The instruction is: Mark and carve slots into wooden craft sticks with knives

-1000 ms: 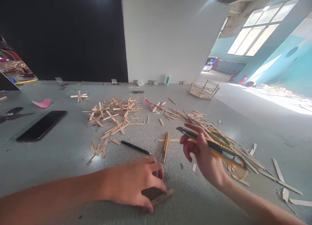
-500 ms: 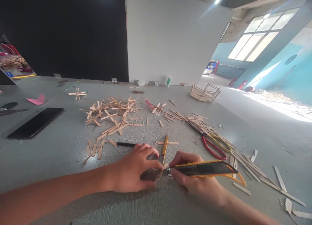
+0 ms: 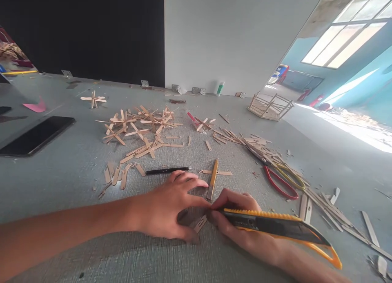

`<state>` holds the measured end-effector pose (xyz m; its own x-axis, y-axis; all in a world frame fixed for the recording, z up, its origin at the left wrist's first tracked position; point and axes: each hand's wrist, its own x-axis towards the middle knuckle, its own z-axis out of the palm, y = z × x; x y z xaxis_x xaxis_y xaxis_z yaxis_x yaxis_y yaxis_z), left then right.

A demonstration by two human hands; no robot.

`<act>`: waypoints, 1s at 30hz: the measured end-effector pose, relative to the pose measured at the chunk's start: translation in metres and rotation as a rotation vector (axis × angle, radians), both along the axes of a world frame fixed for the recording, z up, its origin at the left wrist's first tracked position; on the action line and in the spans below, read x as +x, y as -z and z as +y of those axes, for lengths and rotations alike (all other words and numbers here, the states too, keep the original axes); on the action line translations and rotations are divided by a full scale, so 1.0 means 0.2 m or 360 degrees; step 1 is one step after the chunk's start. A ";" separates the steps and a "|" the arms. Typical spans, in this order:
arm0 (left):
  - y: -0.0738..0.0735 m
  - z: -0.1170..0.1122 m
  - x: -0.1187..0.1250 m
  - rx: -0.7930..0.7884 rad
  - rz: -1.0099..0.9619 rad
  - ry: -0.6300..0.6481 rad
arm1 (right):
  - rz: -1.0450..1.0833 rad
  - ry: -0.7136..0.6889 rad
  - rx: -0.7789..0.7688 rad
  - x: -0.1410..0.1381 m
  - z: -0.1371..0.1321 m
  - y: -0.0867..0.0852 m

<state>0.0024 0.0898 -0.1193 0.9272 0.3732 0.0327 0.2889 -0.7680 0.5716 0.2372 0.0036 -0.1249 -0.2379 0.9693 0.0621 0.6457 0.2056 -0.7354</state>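
Note:
My right hand [image 3: 241, 217] is wrapped around a yellow-and-black utility knife [image 3: 275, 226], whose handle points down to the right. Its blade end is hidden by my fingers. My left hand [image 3: 171, 207] holds a short piece of wooden craft stick [image 3: 201, 223] on the table between thumb and index finger. Dark marks or slots show on that piece, right beside the fingertips of my right hand. Just beyond lies a slim yellow tool with a metal end [image 3: 213, 179], across another craft stick [image 3: 225, 173]. A black pen [image 3: 167, 171] rests above my left fingers.
Crossed craft sticks [image 3: 147, 128] are piled mid-table, with cut pieces [image 3: 116, 174] to the left. Red-and-yellow-handled scissors [image 3: 280, 183] lie right, among stick scraps [image 3: 330, 213]. A phone [image 3: 36, 136], a stick frame [image 3: 271, 106] and a glue stick [image 3: 220, 88] lie farther off.
My view has tipped downward and closer. The utility knife's handle has swung lower to the right. My left fingers have shifted, uncovering the black pen's tip and more of the stick piece.

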 end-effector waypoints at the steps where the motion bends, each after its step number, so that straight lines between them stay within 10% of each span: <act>1: 0.00 0.00 0.00 -0.0008 0.0005 -0.0008 | 0.0004 -0.0002 -0.0016 -0.01 0.00 0.01; 30: 0.01 -0.03 0.00 -0.0006 -0.0082 -0.0011 | -0.0049 -0.0036 0.0113 -0.07 -0.03 0.02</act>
<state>0.0031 0.0837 -0.1221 0.9217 0.3799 0.0787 0.2645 -0.7636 0.5890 0.2225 -0.0027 -0.1297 -0.2624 0.9571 0.1230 0.6622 0.2713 -0.6985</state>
